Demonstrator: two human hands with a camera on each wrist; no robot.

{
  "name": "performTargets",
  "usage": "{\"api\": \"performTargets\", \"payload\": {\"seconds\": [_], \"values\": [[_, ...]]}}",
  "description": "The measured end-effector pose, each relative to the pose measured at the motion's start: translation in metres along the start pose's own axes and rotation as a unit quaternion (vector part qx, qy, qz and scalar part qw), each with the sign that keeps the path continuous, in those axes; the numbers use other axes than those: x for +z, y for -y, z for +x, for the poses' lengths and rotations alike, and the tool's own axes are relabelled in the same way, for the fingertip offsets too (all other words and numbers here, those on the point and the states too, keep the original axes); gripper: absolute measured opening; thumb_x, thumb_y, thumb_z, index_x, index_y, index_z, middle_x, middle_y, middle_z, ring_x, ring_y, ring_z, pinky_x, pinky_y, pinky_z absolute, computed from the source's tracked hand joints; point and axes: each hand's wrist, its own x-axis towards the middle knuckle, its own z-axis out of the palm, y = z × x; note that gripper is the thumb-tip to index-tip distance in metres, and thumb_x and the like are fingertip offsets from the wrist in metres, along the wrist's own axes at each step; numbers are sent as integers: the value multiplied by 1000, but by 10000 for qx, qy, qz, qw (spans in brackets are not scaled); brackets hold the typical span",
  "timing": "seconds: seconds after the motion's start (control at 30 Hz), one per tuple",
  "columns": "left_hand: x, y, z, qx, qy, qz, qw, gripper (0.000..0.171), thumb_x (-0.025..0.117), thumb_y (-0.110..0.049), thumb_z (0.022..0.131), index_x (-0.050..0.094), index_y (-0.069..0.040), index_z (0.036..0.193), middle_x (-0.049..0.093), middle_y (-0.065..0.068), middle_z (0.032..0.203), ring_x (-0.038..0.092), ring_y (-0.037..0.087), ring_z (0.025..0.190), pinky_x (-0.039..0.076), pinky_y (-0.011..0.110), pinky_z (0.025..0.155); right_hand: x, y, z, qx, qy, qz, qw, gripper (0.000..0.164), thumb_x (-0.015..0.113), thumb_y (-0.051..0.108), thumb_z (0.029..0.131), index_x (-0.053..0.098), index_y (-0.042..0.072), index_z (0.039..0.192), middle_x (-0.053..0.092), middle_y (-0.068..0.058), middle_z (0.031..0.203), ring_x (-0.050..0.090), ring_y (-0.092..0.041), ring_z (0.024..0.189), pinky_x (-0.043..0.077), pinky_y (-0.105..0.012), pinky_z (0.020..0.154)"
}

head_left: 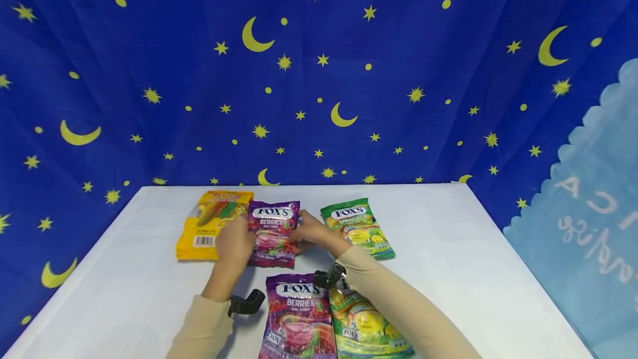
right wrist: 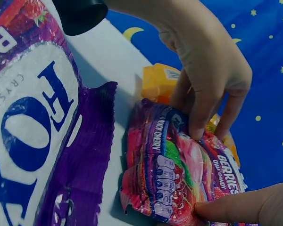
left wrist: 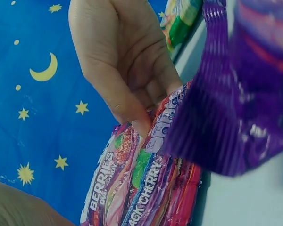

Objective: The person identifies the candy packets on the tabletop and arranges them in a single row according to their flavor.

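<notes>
A yellow bag (head_left: 205, 225) is lying just left of the held bag (head_left: 273, 231), its lower right corner disappearing behind the left hand (head_left: 234, 244); a far green bag (head_left: 364, 231) is lying a little way to the right, the right hand (head_left: 318, 234) and wrist covering its lower left part; nearer the person, a near purple bag (head_left: 301, 317) and a near green bag (head_left: 366, 323) are lying side by side, the right sleeve (head_left: 399, 298) crossing over the green one and a black wrist camera (head_left: 326, 277) hiding part of their top edges; a starry blue curtain (head_left: 304, 82) is hanging behind the white table (head_left: 463, 259), and a pale blue cloth (head_left: 593, 198) is hanging at the right.

The held bag is sitting between the two hands toward the table's far side; its glossy purple wrapper is wrinkling, showing a white FOX'S label, the words BERRIES and BLACK CHERRY, and a pink and green picture; the left fingers are bending and gripping its left side; the right thumb and fingers are pinching its right side.
</notes>
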Motion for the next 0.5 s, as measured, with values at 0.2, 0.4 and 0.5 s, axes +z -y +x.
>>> {"api": "performTargets", "payload": {"seconds": [0.2,0.4,0.5], "values": [[4,3,2,27,-234,134,9996,24,69,1,77,63,11,97,64,28,80,61,43,66,49,53,54,6,1,4,18,-193,-286,9994,60,70,-10,74,39,-4,125,57,-16,82,58,-20,59,57,-34,52],[6,3,-1,49,-393,222,9990,16,63,3,79,62,11,93,63,30,76,62,46,66,49,55,52,11,2,6,-11,-453,-538,9975,61,71,-11,72,43,-5,126,58,-15,76,58,-20,56,57,-34,51],[7,1,-5,106,-391,308,9987,10,61,2,83,61,12,86,63,29,73,63,45,64,49,54,51,13,0,6,-90,-575,-678,9960,61,73,-10,72,45,-5,126,58,-16,84,61,-22,63,57,-33,51]]}}
